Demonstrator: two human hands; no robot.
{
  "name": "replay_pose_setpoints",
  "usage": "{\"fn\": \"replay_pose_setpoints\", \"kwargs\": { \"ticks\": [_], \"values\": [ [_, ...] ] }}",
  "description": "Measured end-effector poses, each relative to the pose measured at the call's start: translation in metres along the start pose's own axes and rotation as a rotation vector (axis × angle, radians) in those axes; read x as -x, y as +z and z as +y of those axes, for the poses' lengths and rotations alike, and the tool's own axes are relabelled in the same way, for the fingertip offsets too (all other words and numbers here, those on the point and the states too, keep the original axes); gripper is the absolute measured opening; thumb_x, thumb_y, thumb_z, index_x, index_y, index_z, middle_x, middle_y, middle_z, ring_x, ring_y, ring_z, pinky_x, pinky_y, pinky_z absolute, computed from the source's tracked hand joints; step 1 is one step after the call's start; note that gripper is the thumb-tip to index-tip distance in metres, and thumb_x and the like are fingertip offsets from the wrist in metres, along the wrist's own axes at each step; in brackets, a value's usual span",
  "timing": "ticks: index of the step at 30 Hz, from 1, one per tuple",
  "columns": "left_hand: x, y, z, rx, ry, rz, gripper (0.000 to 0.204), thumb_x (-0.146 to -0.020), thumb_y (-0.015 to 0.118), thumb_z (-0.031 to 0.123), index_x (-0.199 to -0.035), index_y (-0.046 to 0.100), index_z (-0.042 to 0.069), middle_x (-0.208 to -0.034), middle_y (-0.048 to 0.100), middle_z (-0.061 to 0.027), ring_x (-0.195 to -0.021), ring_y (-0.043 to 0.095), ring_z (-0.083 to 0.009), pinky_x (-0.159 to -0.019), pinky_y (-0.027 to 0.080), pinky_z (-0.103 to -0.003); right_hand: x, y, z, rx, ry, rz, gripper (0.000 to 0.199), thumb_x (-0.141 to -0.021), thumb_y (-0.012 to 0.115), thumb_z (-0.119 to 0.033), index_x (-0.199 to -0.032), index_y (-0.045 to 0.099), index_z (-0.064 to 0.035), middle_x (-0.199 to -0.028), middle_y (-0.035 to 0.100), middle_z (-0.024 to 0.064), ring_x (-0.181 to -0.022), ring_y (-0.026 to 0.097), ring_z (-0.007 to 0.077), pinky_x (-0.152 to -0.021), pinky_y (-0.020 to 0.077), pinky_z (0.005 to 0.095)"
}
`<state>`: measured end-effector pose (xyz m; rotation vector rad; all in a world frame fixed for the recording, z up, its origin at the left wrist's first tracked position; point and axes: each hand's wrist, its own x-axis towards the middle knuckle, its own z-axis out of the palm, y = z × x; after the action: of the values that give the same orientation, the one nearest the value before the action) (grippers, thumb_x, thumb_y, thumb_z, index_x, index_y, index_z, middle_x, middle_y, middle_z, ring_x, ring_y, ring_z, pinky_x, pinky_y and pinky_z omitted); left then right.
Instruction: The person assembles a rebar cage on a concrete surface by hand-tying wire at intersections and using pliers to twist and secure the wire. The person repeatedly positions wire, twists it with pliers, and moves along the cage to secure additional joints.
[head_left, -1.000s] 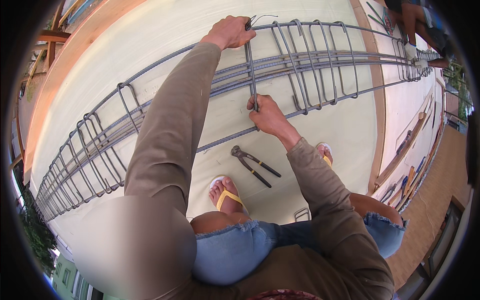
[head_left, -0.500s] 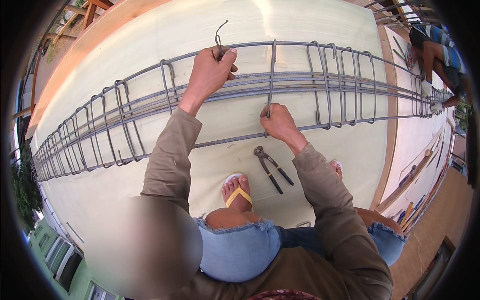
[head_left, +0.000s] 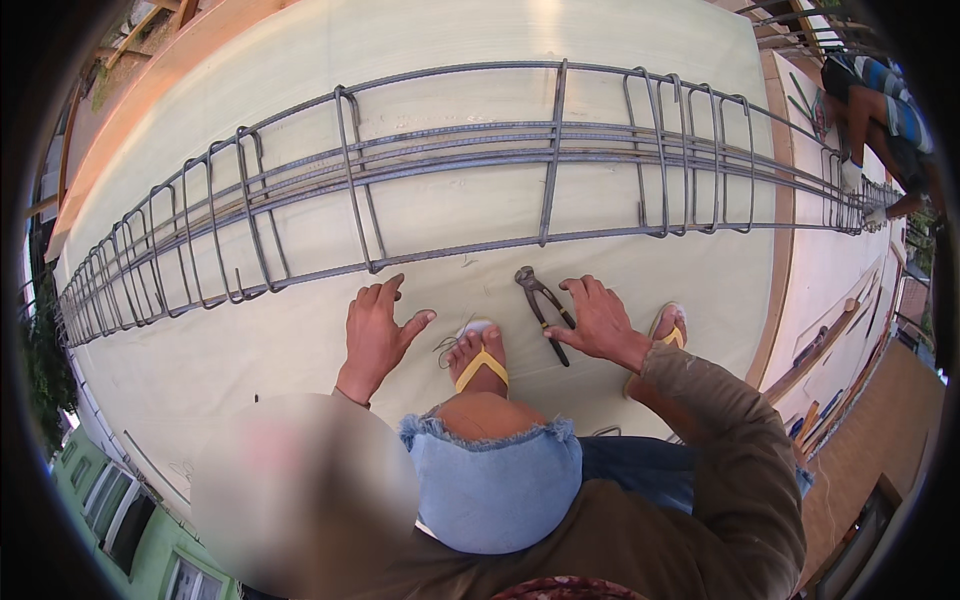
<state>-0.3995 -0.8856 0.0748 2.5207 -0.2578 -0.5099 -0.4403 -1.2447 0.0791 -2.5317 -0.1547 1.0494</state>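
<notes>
Both of my hands are on the near side of a long rebar cage (head_left: 548,180) made of ribbed bars and bent stirrups. My left hand (head_left: 378,335) is open and holds nothing, its fingertips just short of the cage's near bar. My right hand (head_left: 602,325) is at the handles of dark end-cutting pincers (head_left: 527,278), its fingers spread and not closed round them. The pincers lie on the pale sheet with their jaws toward the cage. A thin bent wire (head_left: 443,347) lies next to my sandalled foot (head_left: 482,362).
The cage runs across the pale sheet (head_left: 420,235). At the far right a person in a striped top (head_left: 905,115) bends over the cage's end with gloved hands. Boards and tools (head_left: 825,345) lie on the right. A green building (head_left: 120,500) stands at the lower left.
Both hands have left the cage and come back toward me. My left hand has let go of the wire and opened; my right hand has let go of a stirrup and moved to the pincers.
</notes>
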Motion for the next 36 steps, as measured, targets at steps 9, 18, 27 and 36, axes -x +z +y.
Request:
{"fn": "replay_pose_setpoints", "kwargs": {
  "ticks": [9,18,27,36],
  "values": [
    [-0.125,-0.004,0.001,-0.071,0.118,0.523,0.057,-0.088,0.075,0.021,-0.137,0.054,0.003,-0.135,0.054,-0.0203,-0.125,0.049,-0.0397,-0.106,0.038,-0.052,0.026,0.090,0.017,-0.001,0.218,0.011,0.094,-0.077,0.079,-0.025,-0.152,0.029,0.0015,-0.123,0.046,0.0231,-0.121,0.051,0.0411,-0.090,0.0516,0.0518],
    [-0.087,0.022,0.014,-0.117,0.302,0.159,0.058,-0.090,0.072,0.045,-0.127,0.062,0.002,-0.120,0.065,-0.0173,-0.122,0.055,-0.0358,-0.104,0.041,-0.049,0.072,-0.039,0.031,-0.828,-0.052,-0.035,0.064,-0.080,0.064,-0.010,-0.142,0.052,-0.0007,-0.111,0.059,0.0145,-0.094,0.061,0.0220,-0.079,0.0524,0.0363],
    [-0.100,0.026,0.036,-0.108,0.097,-0.274,0.058,-0.096,0.059,0.059,-0.085,0.075,0.005,-0.070,0.070,-0.0166,-0.074,0.070,-0.0375,-0.068,0.055,-0.048,-0.067,-0.124,0.019,-1.259,0.438,0.588,0.031,-0.104,0.051,-0.030,-0.118,0.054,-0.0027,-0.086,0.052,0.0040,-0.061,0.050,0.0113,-0.048,0.0409,0.0280],
    [-0.098,0.025,0.034,-0.101,0.124,-0.257,0.061,-0.097,0.057,0.062,-0.085,0.074,0.005,-0.071,0.070,-0.0168,-0.076,0.070,-0.0387,-0.070,0.054,-0.049,-0.135,-0.116,-0.027,-1.287,0.346,0.438,0.025,-0.102,0.051,-0.030,-0.103,0.051,-0.0054,-0.082,0.046,0.0024,-0.058,0.036,0.0091,-0.045,0.0293,0.0271]
  ]
}}
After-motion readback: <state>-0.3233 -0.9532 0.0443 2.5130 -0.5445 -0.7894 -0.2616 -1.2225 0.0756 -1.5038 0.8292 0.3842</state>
